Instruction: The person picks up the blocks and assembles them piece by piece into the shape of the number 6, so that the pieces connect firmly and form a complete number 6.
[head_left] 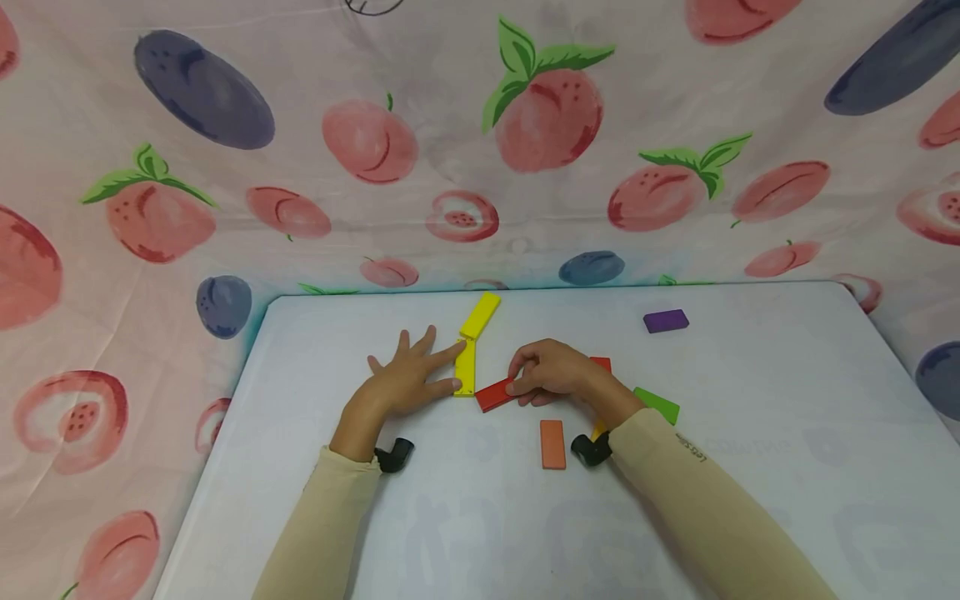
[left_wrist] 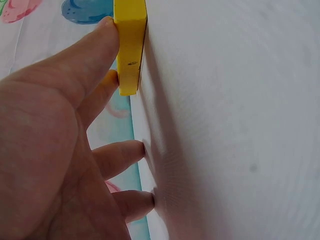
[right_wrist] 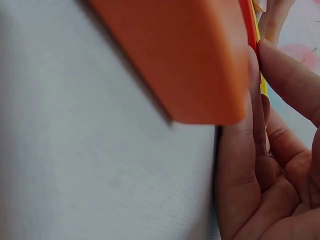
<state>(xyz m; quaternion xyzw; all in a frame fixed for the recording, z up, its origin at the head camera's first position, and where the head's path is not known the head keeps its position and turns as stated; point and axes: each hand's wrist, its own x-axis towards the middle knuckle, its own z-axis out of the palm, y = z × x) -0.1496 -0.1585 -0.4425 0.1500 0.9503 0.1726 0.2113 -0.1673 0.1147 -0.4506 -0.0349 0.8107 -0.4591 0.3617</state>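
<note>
Two yellow blocks form a bent line on the white table: the lower yellow block (head_left: pixel 466 371) runs upright in the head view, and the upper yellow block (head_left: pixel 480 315) slants right from its end. My left hand (head_left: pixel 401 379) lies with fingers spread, its index fingertip and thumb touching the lower one. In the left wrist view, thumb and index finger rest along the side of that block (left_wrist: pixel 131 45). My right hand (head_left: pixel 555 367) pinches a flat red block (head_left: pixel 493 396) between thumb and fingers; its left corner is right at the lower yellow block's bottom end.
An orange block (head_left: pixel 552 444) lies in front of the right hand and looms large in the right wrist view. A second red block (head_left: pixel 602 363), a green block (head_left: pixel 657 405) and a yellow-orange piece (head_left: pixel 597 429) are partly hidden by the right arm. A purple block (head_left: pixel 666 322) lies far right.
</note>
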